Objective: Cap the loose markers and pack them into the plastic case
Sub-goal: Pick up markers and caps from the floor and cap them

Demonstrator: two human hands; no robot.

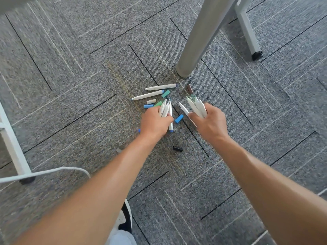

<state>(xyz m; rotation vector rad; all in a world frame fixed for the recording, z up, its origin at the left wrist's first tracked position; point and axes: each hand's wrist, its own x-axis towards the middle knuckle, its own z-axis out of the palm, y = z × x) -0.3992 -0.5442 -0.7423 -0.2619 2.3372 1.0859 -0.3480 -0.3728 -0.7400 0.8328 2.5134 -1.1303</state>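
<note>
White markers and coloured caps lie scattered on the grey carpet. My left hand (154, 122) grips a bunch of several white markers (165, 108), their tips pointing away from me. Another bunch of white markers (196, 106) is held in my right hand (211, 122). Two uncapped markers lie further off: one (161, 87) and another (147, 95). Loose caps lie around them: teal (165, 93), white (151, 101), blue (148, 106), green (158, 103), blue (179, 118), brown (190, 88), black (177, 148) and grey (120, 149). No plastic case is in view.
A thick grey table leg (200, 39) stands just beyond the markers. A white frame leg with a black foot (256, 54) is at the top right, another white frame (12, 144) at the left. A white cable (53, 172) crosses the lower left. My shoe (124, 218) is below.
</note>
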